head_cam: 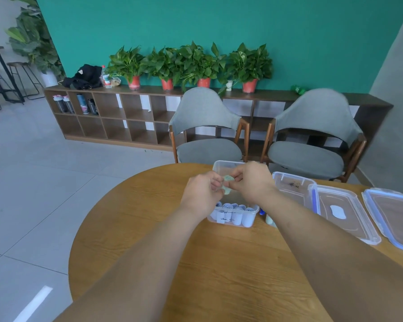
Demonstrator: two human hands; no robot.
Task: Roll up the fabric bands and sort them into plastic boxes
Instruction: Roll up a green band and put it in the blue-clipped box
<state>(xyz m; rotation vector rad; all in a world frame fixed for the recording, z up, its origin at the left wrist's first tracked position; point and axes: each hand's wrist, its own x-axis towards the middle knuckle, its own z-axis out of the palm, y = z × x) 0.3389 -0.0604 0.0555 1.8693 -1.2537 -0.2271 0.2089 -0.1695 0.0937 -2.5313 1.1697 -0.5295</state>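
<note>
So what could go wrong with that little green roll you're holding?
The pale green band is only pinched between the left hand and right hand, so it might slip and unroll. It hangs over the clear box of white rolls, so if dropped it would probably land among them, maybe mixing the colours.

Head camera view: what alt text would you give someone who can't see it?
The left hand and right hand pinch a small pale green fabric band between them above a clear plastic box holding rolled bands. The box sits on a round wooden table, with another clear box and two lids to its right.
</note>
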